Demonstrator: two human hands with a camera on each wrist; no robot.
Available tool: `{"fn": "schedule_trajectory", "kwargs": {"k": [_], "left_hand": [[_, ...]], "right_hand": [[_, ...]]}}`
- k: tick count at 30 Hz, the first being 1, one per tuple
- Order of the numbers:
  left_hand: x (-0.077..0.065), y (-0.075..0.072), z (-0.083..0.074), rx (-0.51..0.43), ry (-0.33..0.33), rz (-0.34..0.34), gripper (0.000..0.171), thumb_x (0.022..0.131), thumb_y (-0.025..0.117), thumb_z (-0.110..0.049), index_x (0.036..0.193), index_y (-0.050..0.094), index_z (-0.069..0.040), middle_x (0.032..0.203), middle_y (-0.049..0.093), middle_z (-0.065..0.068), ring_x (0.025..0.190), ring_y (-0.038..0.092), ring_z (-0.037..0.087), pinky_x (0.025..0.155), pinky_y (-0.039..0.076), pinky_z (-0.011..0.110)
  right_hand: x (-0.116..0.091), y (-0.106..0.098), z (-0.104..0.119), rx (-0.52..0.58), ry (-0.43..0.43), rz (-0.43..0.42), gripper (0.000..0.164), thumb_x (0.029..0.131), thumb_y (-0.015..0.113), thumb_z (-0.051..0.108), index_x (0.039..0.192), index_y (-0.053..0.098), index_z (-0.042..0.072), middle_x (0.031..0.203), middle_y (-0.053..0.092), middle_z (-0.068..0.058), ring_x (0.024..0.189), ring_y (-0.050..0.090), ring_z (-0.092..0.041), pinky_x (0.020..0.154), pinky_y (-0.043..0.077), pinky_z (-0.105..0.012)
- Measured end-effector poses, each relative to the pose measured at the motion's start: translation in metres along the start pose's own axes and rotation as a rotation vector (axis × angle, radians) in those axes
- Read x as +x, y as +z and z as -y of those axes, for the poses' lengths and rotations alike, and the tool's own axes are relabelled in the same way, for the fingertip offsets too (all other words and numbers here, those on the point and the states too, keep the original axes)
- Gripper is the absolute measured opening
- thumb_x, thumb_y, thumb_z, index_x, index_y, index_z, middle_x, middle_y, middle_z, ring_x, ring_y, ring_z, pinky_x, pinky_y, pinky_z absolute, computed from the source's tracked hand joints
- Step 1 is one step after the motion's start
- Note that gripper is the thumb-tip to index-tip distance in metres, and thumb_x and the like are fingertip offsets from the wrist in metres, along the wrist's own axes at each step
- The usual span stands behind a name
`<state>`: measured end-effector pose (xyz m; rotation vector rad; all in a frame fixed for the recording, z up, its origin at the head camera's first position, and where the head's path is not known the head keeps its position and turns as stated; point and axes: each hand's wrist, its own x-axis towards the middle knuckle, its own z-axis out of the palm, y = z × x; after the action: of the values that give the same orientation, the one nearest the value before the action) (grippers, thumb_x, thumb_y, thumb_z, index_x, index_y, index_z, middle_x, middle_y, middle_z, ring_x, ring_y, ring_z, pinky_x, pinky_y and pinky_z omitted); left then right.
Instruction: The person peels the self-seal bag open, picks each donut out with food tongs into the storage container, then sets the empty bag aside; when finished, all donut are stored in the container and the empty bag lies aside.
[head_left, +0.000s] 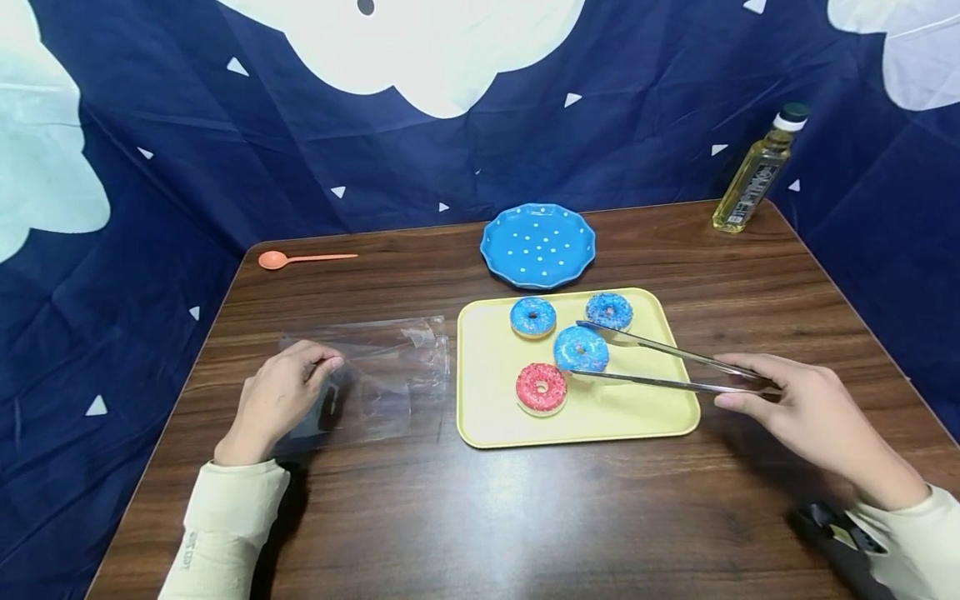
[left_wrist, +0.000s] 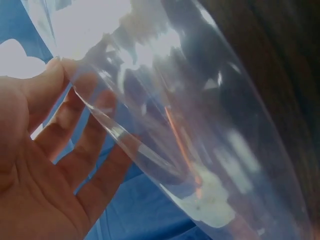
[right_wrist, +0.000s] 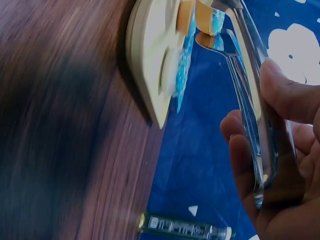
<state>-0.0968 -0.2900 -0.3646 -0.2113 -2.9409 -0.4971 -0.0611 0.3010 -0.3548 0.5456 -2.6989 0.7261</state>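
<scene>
My right hand (head_left: pixel 810 417) holds metal tongs (head_left: pixel 660 382), thumb and fingers on their arms. The tong tips stand on either side of a blue-iced donut (head_left: pixel 592 354); in the right wrist view that donut (right_wrist: pixel 204 17) shows between the tips, held off the yellow tray (head_left: pixel 645 417). On the tray lie a red-iced donut (head_left: pixel 528 392) and two other blue ones, a plainer donut (head_left: pixel 520 321) at the back left and a sprinkled donut (head_left: pixel 622 315) at the back right. My left hand (head_left: pixel 277 400) pinches the edge of a clear plastic bag (left_wrist: pixel 200 125) between thumb and index finger, the other fingers spread.
A blue dotted plate (head_left: pixel 538 248) stands behind the tray. An orange spoon (head_left: pixel 315 257) lies at the back left, and an oil bottle (head_left: pixel 753 183) stands at the back right corner. A dark blue patterned cloth (head_left: pixel 420 167) hangs around the wooden table (head_left: pixel 420 517).
</scene>
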Motion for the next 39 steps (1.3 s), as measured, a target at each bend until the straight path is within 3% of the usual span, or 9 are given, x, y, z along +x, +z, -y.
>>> {"fn": "schedule_trajectory", "kwargs": {"k": [9,22,30,39], "left_hand": [[-0.001,-0.001,-0.001,0.001,0.011,0.002,0.024,0.101,0.062,-0.034,0.11,0.075,-0.015,0.111,0.069,0.006,0.097,0.067,0.032,0.061,0.051,0.055],[-0.001,0.002,0.0,0.004,0.018,-0.008,0.025,0.102,0.061,-0.035,0.109,0.075,-0.016,0.11,0.07,0.005,0.095,0.068,0.031,0.061,0.051,0.054],[-0.002,-0.001,-0.001,0.003,0.015,-0.014,0.025,0.102,0.061,-0.035,0.11,0.075,-0.016,0.111,0.069,0.006,0.096,0.067,0.032,0.061,0.051,0.054],[0.002,0.007,-0.004,0.039,0.048,-0.021,0.017,0.099,0.067,-0.031,0.106,0.076,-0.018,0.108,0.07,0.002,0.092,0.069,0.027,0.06,0.052,0.054]], "right_hand": [[-0.009,-0.011,-0.016,-0.031,0.051,0.055,0.043,0.075,0.09,0.017,0.115,0.074,0.013,0.09,0.074,0.001,0.067,0.053,0.0,0.059,0.04,-0.014],[-0.014,-0.026,-0.03,-0.123,-0.02,0.102,0.045,0.071,0.091,0.018,0.112,0.075,0.011,0.095,0.075,-0.008,0.064,0.046,0.0,0.058,0.037,-0.016],[-0.011,-0.036,-0.034,-0.14,0.096,0.228,0.048,0.077,0.089,0.025,0.119,0.072,0.011,0.101,0.073,-0.013,0.065,0.045,-0.001,0.057,0.037,-0.025],[-0.011,-0.047,-0.038,-0.109,0.143,0.217,0.051,0.074,0.09,0.019,0.119,0.071,0.006,0.103,0.072,-0.019,0.074,0.048,0.012,0.055,0.041,-0.018]]}}
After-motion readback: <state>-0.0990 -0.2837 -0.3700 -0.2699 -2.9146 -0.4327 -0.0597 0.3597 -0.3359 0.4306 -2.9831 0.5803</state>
